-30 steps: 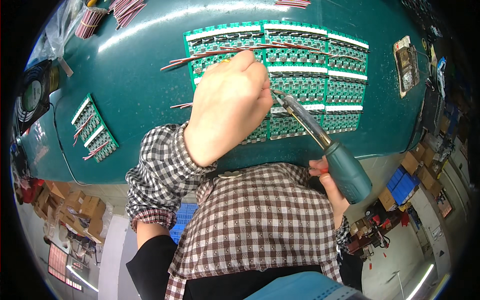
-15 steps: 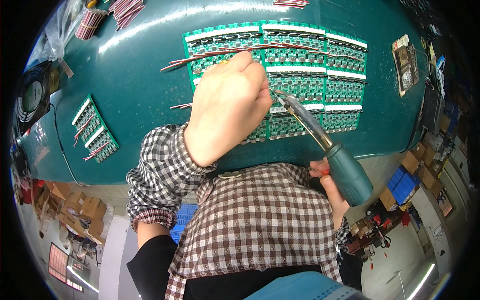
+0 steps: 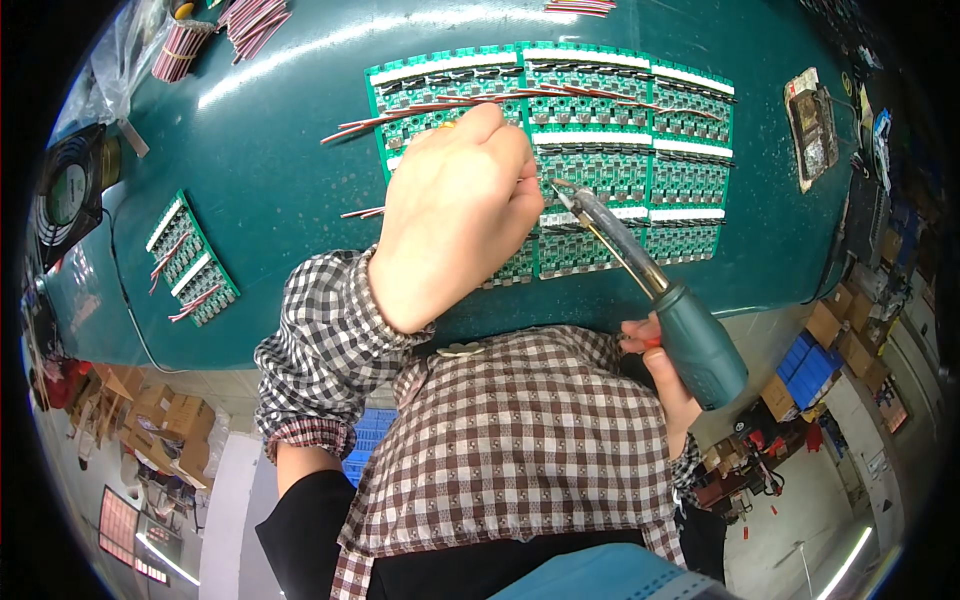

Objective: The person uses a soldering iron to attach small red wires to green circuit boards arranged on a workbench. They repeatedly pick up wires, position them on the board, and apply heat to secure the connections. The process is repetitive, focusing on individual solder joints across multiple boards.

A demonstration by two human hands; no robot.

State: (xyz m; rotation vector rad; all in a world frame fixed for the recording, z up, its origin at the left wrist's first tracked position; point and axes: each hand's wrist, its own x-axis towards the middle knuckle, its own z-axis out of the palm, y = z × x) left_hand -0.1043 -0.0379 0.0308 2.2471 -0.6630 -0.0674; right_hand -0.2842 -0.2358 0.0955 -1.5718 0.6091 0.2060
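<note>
My right hand [image 3: 672,385] grips a soldering iron [image 3: 703,345] by its dark green handle. The iron slants up and left, its tip close beside my left fingertips. My left hand [image 3: 462,215] is closed in a pinch over the circuit boards [image 3: 590,178]; what it pinches is hidden by the fingers. These green boards lie side by side in a block, with white strips, black wires and rows of small parts. Red and black wires [image 3: 440,105] lie across their upper part. More wire ends [image 3: 362,213] poke out left of my left hand.
A smaller circuit board panel [image 3: 192,258] with wires lies at the left. Wire bundles [image 3: 182,50] and a plastic bag [image 3: 115,70] are at the far left, above a black fan [image 3: 72,185]. A worn soldering-tip cleaning block [image 3: 810,130] sits at the right of the green table [image 3: 290,160].
The soldering iron's tip has shifted very slightly beside my left fingertips. My left hand stays in place, still pinched.
</note>
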